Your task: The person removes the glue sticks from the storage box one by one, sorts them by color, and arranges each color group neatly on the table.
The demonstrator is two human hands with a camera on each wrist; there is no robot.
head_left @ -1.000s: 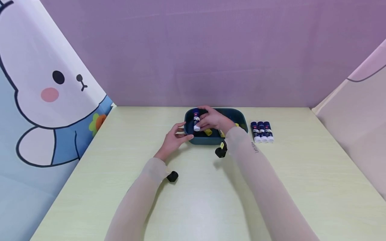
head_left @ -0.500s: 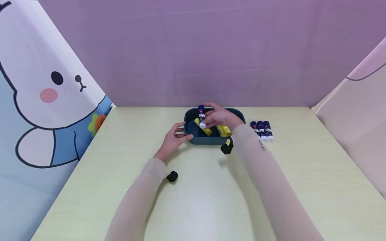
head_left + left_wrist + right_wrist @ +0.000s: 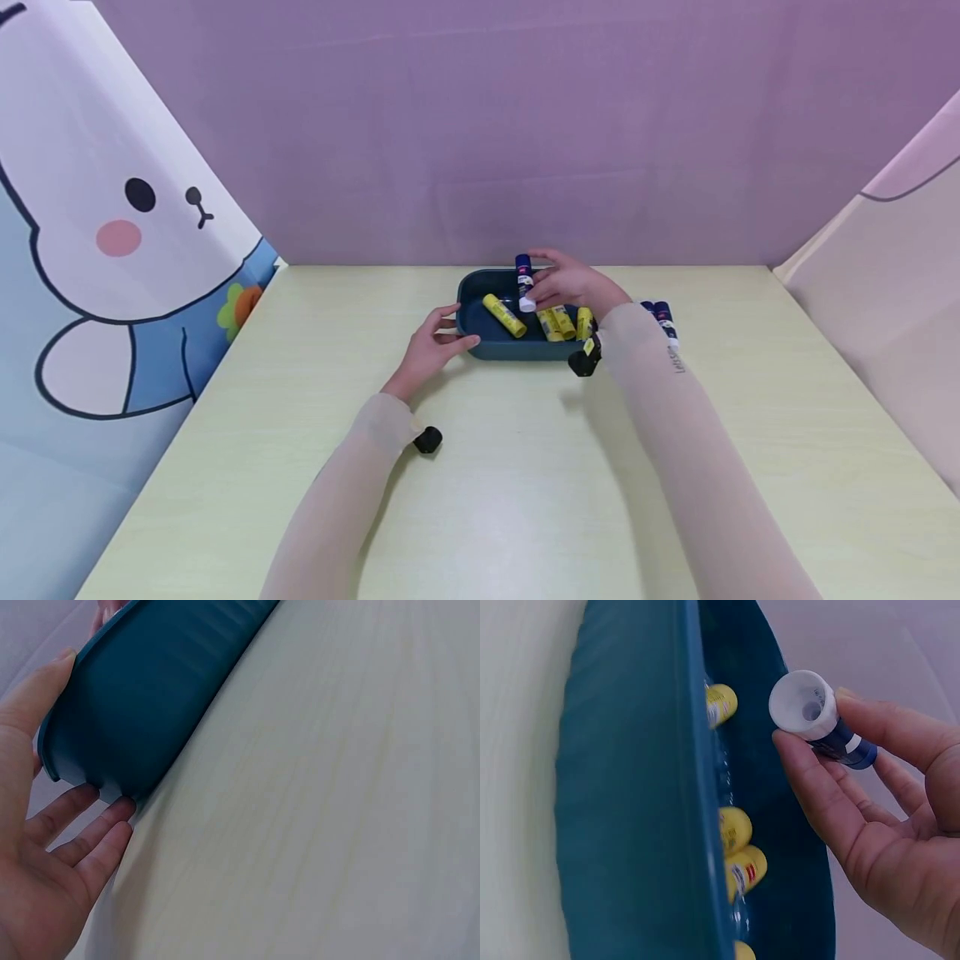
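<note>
Glue stick [image 3: 526, 285] held above the tub [image 3: 510, 350]

Your right hand [image 3: 573, 282] pinches its white end between thumb and fingers; your left hand [image 3: 430, 350] holds the tub's left end. Yellow sticks [image 3: 504, 316] lie inside, and blue sticks [image 3: 665, 323] rest on the tabletop [image 3: 495, 483] right of the tub

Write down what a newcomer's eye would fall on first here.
Probably the big white cartoon figure on the left backdrop comes first. Next might come the dark blue tube in the right hand, seen across the far rim of the teal tray in the head view, and the yellow tubes lying inside.
</note>
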